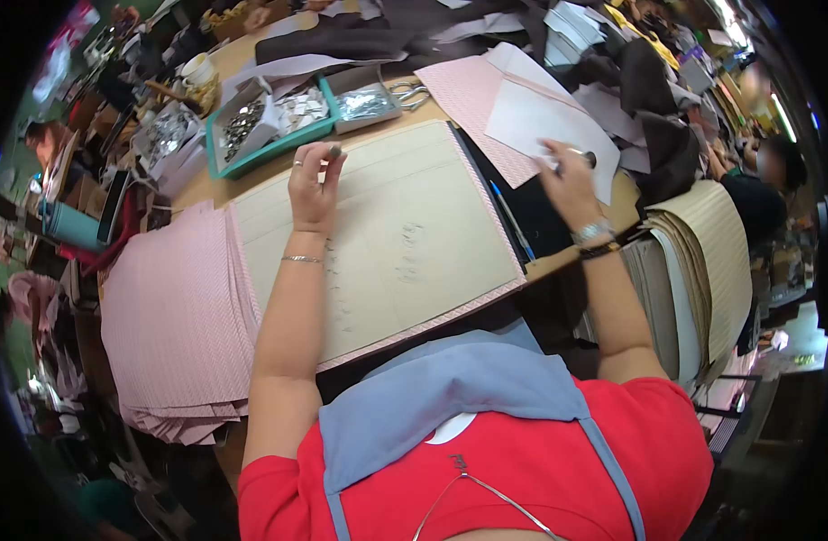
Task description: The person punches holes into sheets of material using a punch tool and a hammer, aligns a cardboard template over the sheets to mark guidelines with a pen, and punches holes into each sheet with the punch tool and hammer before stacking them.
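Observation:
My left hand (pixel 315 187) is raised above a beige board (pixel 387 221), its fingers pinching a small dark piece (pixel 335 151) too small to name. The board has pencilled lines and handwriting, with pink patterned edging on its right and front sides. Out to the right, my right hand (pixel 569 187) is over a white sheet (pixel 533 113), fingers bent together at its lower edge. What they grip is unclear. A dark round spot (pixel 591 160) shows beside the knuckles. Partly beneath the white sheet lies a pink patterned sheet (pixel 459 86).
Left of the board is a thick stack of pink sheets (pixel 179 316). Beyond it, a teal tray (pixel 220 167) holds small metal and white pieces. Scissors (pixel 409 94) lie nearby; a blue pen (pixel 511 219) is right of the board. Layered sheets (pixel 702 261) hang at the right.

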Demonstrator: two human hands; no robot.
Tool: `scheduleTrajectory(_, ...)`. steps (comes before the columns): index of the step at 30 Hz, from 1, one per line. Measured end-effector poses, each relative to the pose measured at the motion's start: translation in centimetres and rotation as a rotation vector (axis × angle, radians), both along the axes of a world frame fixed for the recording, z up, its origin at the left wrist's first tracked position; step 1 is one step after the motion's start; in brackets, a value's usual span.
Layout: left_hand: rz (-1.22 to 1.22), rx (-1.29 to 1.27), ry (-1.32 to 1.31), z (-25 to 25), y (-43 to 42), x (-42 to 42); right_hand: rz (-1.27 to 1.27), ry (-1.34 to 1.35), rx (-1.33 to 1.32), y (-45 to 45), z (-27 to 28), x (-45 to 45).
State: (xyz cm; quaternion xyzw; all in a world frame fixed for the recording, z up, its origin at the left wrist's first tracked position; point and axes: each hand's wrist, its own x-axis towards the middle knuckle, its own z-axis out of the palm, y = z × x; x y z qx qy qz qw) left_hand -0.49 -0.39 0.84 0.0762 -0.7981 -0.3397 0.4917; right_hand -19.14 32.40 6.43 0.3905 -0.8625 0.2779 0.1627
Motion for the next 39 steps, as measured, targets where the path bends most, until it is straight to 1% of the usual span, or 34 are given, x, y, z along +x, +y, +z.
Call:
scheduleTrajectory(1,-0.056,-0.029,-0.001,0.1,0.3,0.1,0.089,-0.184,-0.109,-3.0,0.0,1.9)
scheduleTrajectory(2,-0.095,-0.102,0.036,0.0,0.3,0.0,0.302,-0.321,-0.233,-6.0,0.3,4.1)
scheduleTrajectory(3,-0.12,-0.106,0.035,-0.1,0.5,0.1,0.472,-0.152,-0.188,-9.0,-1.1,4.8)
scheduleTrajectory(4,-0.142,-0.113,0.037,-0.1,0.6,0.2,0.549,0.023,-0.157,-11.7,-1.0,6.7)
scheduleTrajectory(5,-0.162,-0.121,0.039,-0.1,0.5,0.2,0.601,0.121,-0.274,-14.4,-1.4,8.2)
scheduleTrajectory(6,-0.229,-0.017,0.082,-0.9,0.3,-0.1,0.6,0.064,-0.227,-16.4,-1.9,9.3)
scheduleTrajectory(8,-0.308,0.148,0.057,-2.8,-0.8,-0.2,0.607,-0.02,-0.182,-18.7,-3.2,9.4)
scheduleTrajectory(9,-0.341,0.233,0.042,-3.5,-1.3,-0.1,0.617,-0.047,-0.179,-19.6,-3.9,8.6)
scheduleTrajectory(10,-0.325,0.25,-0.031,-3.2,-1.1,0.1,0.631,-0.075,-0.175,-20.2,-3.8,7.8)
scheduleTrajectory(11,-0.317,0.224,-0.055,-3.0,-1.0,0.0,0.579,-0.071,-0.196,-20.0,-3.8,6.9)
scheduleTrajectory(13,-0.294,0.186,-0.101,-0.5,1.0,0.0,0.48,-0.068,-0.223,-17.0,-2.7,4.6)
scheduleTrajectory(14,-0.27,0.148,-0.221,-0.3,0.8,0.0,0.364,-0.107,-0.238,-15.4,-2.1,3.3)
scheduleTrajectory(15,-0.239,-0.002,-0.293,0.2,1.0,-0.2,0.249,-0.146,-0.247,-13.6,-1.7,1.8)
scheduleTrajectory(17,-0.184,-0.299,-0.446,1.1,1.9,-0.4,0.131,-0.159,-0.039,-10.6,-3.8,-2.1)
scheduleTrajectory(18,-0.176,-0.328,-0.549,1.3,2.2,-0.4,0.118,-0.238,-0.017,-9.5,-4.5,-2.6)
scheduleTrajectory(20,-0.164,-0.449,-0.598,0.6,1.6,-0.7,0.098,-0.387,0.03,-7.8,-5.3,-3.7)
scheduleTrajectory(21,-0.153,-0.508,-0.622,0.3,1.4,-0.8,0.103,-0.32,0.022,-7.0,-5.6,-4.0)
scheduleTrajectory(23,-0.151,-0.511,-0.59,0.4,1.6,-1.0,0.122,-0.183,0.005,-5.2,-6.1,-3.2)
scheduleTrajectory(25,-0.15,-0.541,-0.554,0.6,1.8,-1.0,0.063,-0.402,0.218,-3.3,-3.5,-0.2)
scheduleTrajectory(27,-0.163,-0.51,-0.663,0.9,2.0,-1.4,0.122,-0.465,0.23,-1.6,-3.0,1.9)
scheduleTrajectory(28,-0.174,-0.497,-0.72,1.5,2.1,-1.7,0.11,-0.425,0.208,-1.2,-3.6,2.4)
scheduleTrajectory(31,-0.135,-0.521,-1.055,4.8,4.3,-2.7,0.103,-0.414,0.179,0.2,-4.0,2.2)
scheduleTrajectory(32,-0.136,-0.538,-1.1,5.5,4.7,-3.1,0.1,-0.47,0.164,0.6,-3.6,2.0)
scheduleTrajectory(34,-0.14,-0.571,-1.189,6.3,5.2,-3.9,0.066,-0.895,-0.135,0.6,-3.5,0.4)
scheduleTrajectory(35,-0.153,-0.6,-1.187,6.0,5.0,-4.3,0.043,-1.105,-0.287,0.4,-3.5,-0.3)
scheduleTrajectory(36,-0.166,-0.628,-1.184,5.5,4.8,-4.9,0.055,-1.323,-0.538,-0.6,-1.8,-0.1)
scheduleTrajectory(37,-0.179,-0.657,-1.181,5.2,4.7,-5.4,0.125,-1.316,-0.605,-1.6,-1.6,-0.3)
scheduleTrajectory(39,-0.184,-0.552,-1.318,5.1,5.1,-7.0,0.266,-1.297,-0.743,-3.5,-1.5,-1.1)
